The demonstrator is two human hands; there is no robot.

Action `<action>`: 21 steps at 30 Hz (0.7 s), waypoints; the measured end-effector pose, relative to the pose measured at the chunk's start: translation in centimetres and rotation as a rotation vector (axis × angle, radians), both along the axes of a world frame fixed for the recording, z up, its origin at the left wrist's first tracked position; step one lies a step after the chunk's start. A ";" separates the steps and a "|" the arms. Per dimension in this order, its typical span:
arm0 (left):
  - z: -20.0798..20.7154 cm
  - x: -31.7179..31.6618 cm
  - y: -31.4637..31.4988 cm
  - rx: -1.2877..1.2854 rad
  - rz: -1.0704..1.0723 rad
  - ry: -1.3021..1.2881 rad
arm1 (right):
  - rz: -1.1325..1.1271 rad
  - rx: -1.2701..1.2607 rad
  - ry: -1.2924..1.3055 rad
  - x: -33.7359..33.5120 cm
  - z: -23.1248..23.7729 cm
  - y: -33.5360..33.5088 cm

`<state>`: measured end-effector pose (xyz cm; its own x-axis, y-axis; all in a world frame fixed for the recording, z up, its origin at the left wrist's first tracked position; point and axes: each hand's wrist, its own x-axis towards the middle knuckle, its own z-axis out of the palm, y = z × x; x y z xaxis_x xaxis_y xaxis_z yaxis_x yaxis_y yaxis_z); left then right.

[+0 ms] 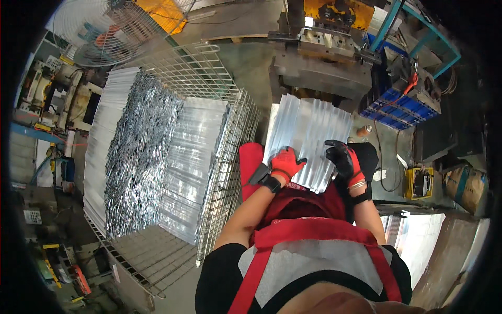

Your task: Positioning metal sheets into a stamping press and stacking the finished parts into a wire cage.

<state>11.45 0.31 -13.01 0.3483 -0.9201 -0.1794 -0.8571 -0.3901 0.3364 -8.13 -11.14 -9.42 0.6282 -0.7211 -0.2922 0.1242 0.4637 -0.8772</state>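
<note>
Long shiny metal strips lie side by side in front of me, running from my lap toward the machine. My left hand, in a red glove, rests on their near left part with the fingers stretched out and the thumb apart. At the near right edge of the strips is my right hand, in a red glove with black fingers. Its fingers are bent toward the strips, with a gap between thumb and forefinger and nothing visible in it. A dark wristband sits on each wrist.
A wire mesh basket at my left holds many stacked metal strips. A press-like machine stands ahead. Blue crates, a small yellow bin and a brown can are at the right. A fan stands far left.
</note>
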 end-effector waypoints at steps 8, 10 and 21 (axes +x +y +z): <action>-0.9 0.9 -0.8 0.012 -0.033 0.090 | 0.036 0.003 0.045 1.3 1.6 0.9; -0.5 1.2 -0.4 -0.085 -0.093 0.027 | 0.045 -0.023 0.020 1.1 1.2 0.9; 5.4 -0.4 0.5 -0.305 0.378 1.813 | 0.044 -0.037 -0.372 2.0 0.1 -1.0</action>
<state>11.09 0.86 -7.60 0.1145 -0.9173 -0.3813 0.6788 -0.2080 0.7042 -6.16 -12.09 -9.28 0.7169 -0.6970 -0.0125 0.4183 0.4445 -0.7921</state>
